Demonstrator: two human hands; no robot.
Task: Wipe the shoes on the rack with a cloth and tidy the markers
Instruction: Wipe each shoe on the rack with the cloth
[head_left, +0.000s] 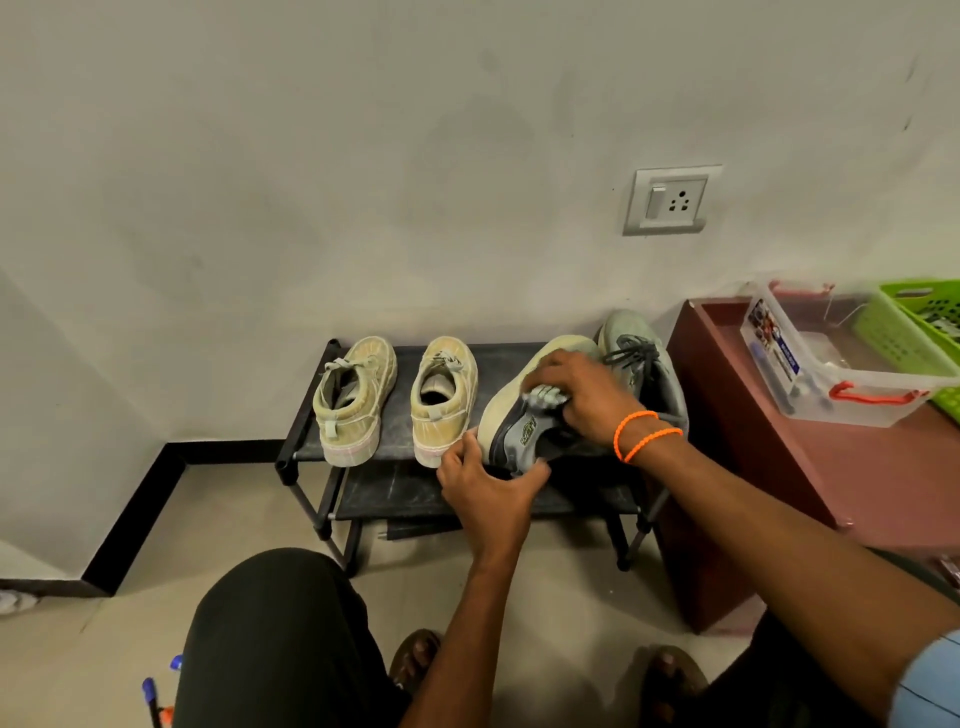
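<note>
A low black shoe rack (306, 447) stands against the wall. Two beige sneakers (353, 400) (444, 397) sit upright on its top shelf at the left. A grey sneaker (524, 434) is tipped on its side, pale sole facing left; my left hand (483, 493) grips its heel from below. My right hand (576, 400) holds a small grey cloth (543, 397) bunched against the shoe's side. The second grey sneaker (641, 364) lies behind my right hand. Blue-capped markers (150, 693) lie on the floor at the bottom left, partly hidden by my knee.
A maroon cabinet (737, 431) stands right of the rack, carrying a clear plastic box (831, 395) with red latches and a green basket (919, 332). A wall socket (672, 200) sits above. My knee (280, 639) and sandalled feet are on the tiled floor in front.
</note>
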